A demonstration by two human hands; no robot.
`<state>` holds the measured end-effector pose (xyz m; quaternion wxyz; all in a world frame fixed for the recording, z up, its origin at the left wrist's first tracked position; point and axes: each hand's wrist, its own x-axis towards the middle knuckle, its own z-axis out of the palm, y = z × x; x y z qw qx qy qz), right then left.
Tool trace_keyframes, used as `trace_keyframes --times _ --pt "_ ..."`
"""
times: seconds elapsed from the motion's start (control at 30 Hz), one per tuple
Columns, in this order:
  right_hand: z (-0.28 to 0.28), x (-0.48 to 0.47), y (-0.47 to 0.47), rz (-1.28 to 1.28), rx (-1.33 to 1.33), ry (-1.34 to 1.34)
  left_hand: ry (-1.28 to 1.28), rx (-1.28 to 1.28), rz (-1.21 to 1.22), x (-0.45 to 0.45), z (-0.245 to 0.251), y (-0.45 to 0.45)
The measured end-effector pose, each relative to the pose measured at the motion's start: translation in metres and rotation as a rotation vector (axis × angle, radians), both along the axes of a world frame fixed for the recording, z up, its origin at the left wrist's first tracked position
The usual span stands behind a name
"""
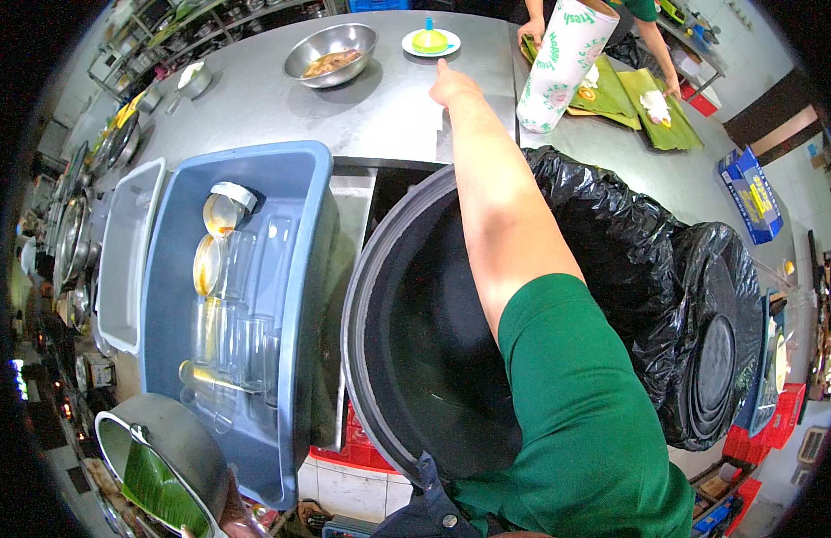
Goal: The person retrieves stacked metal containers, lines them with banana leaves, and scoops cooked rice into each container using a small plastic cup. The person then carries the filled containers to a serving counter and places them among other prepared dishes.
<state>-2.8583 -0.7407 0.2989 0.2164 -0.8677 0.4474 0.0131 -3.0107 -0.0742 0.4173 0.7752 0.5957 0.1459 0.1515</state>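
Note:
My right hand (456, 84) stretches over the steel worktable (388, 128), index finger extended and the other fingers curled, with nothing visible in it. The fingertip is close to a white plate (410, 46) bearing a yellow-green funnel-like piece (429, 43) with a blue tip; I cannot tell whether they touch. At the lower left, my left hand (235, 501), partly cut off, grips a tilted metal pot (177, 420). A green banana leaf (161, 494) lies inside this pot. Left of my right hand stands a steel bowl (294, 67) of brown food in liquid (333, 62).
Before me are a blue-grey tub (308, 255) with several glasses (237, 262), a white tub (130, 269), and a large black bin (415, 296) beside black plastic bagging (604, 202). A printed roll (563, 67) stands near another person's hands (672, 87) and leaves (671, 131) topped with food.

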Motion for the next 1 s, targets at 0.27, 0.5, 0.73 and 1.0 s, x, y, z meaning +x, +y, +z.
trace_keyframes --times 0.27,0.5,0.73,1.0 --pt "-0.005 0.012 0.003 0.041 0.022 -0.068 0.003 -0.046 0.021 -0.009 0.010 0.006" --pt "-0.003 0.020 0.010 0.065 0.010 -0.034 0.004 -0.083 0.032 -0.013 0.013 0.010" --pt "-0.010 0.020 0.011 -0.005 -0.094 -0.061 0.020 -0.126 0.051 -0.019 0.016 0.010" --pt "-0.015 -0.001 0.025 -0.052 -0.175 -0.321 0.032 -0.160 0.089 -0.029 0.017 0.006"
